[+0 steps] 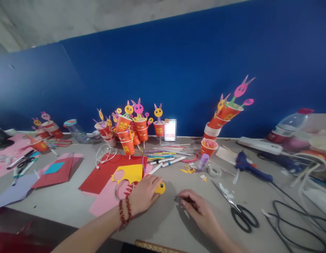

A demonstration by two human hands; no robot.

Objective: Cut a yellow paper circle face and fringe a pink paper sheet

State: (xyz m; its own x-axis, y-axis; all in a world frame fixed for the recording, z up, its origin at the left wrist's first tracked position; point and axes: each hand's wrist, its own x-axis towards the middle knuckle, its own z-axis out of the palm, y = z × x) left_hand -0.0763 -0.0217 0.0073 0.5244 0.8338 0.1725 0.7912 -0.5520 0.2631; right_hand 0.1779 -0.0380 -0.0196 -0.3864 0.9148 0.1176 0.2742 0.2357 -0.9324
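My left hand (145, 193), wearing a red bead bracelet (125, 211), has its fingers on the edge of a yellow paper disc (160, 188) with a dark eye on it, low over the grey table. To the right, the fingertips of my right hand (196, 207) are pinched at a small dark bit (176, 199) too small to name. Beside my left hand lies yellow paper (135, 170) with round cut-outs, over pink (99, 204) and red sheets (96, 179). Black-handled scissors (238, 211) lie open to the right of my right hand.
Red paper cups (127, 146) with paper bunny figures stand along the blue wall. Several markers (173, 161), a purple glue stick (203, 162), clear tape (214, 171) and a blue glue gun (251, 168) with its black cord lie behind and to the right.
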